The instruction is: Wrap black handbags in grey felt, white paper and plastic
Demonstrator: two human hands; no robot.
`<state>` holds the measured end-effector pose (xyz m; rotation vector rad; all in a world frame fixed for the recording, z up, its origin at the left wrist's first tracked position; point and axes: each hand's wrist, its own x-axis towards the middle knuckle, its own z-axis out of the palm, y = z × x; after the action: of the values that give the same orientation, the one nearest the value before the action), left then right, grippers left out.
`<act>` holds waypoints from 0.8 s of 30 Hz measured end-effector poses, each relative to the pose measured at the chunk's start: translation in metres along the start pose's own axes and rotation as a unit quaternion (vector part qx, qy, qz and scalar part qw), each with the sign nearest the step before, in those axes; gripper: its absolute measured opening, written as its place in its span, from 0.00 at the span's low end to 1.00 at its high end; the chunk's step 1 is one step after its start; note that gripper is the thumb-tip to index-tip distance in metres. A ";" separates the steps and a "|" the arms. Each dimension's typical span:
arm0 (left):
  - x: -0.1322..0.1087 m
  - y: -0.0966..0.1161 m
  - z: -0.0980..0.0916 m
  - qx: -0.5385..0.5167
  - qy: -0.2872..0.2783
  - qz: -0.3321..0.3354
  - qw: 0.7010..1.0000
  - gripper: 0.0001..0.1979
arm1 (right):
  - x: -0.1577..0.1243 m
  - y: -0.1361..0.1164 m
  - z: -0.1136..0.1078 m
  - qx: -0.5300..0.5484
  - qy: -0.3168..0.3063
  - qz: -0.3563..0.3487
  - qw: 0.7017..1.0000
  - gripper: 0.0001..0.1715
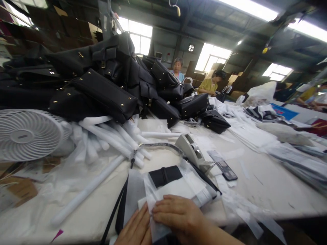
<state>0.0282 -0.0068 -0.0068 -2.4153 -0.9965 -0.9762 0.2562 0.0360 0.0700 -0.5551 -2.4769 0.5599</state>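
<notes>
My left hand [135, 228] and my right hand [178, 216] rest side by side at the near edge of the white table [268, 183], both pressing on white wrapping paper [178, 189] folded over a black bag. My left hand lies flat with its fingers stretched out. The fingers of my right hand are bent and pinch a fold of the paper. A black flap of the bag [165, 175] shows above the paper, and a black strap [120, 204] runs down to the left of my hands.
A big pile of black handbags [107, 85] fills the back left. White foam tubes [112, 139] lie below it, beside a white fan [25, 134]. A tape dispenser [192, 151] and a dark phone [224, 166] lie ahead. Two people sit far back.
</notes>
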 end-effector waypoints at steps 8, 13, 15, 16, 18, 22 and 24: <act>-0.003 0.017 -0.006 0.042 -0.015 -0.057 0.997 0.16 | -0.009 -0.004 0.015 -0.081 0.068 -0.044 0.993 0.21; -0.009 0.019 -0.005 0.022 -0.001 -0.084 0.996 0.19 | -0.011 -0.006 0.019 -0.124 0.057 -0.060 0.989 0.20; -0.011 0.019 -0.004 0.033 -0.008 -0.078 0.996 0.22 | -0.012 -0.006 0.020 -0.138 0.060 -0.067 0.986 0.20; -0.011 0.018 -0.004 0.038 -0.016 -0.071 0.997 0.23 | -0.013 -0.007 0.019 -0.145 0.055 -0.071 0.985 0.19; -0.011 0.015 -0.005 0.040 -0.037 -0.044 0.998 0.24 | -0.017 -0.008 0.015 -0.163 0.039 -0.075 0.983 0.18; -0.007 0.008 -0.006 0.042 -0.032 0.001 0.999 0.23 | -0.037 -0.010 -0.004 -0.225 0.060 -0.028 0.972 0.21; -0.006 0.006 -0.007 0.045 -0.032 0.000 0.998 0.22 | -0.050 -0.008 -0.015 -0.276 0.061 0.014 0.959 0.27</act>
<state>0.0263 -0.0175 -0.0065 -2.3847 -1.0388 -0.8410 0.3015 0.0085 0.0653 -0.8065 -2.4961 -0.1723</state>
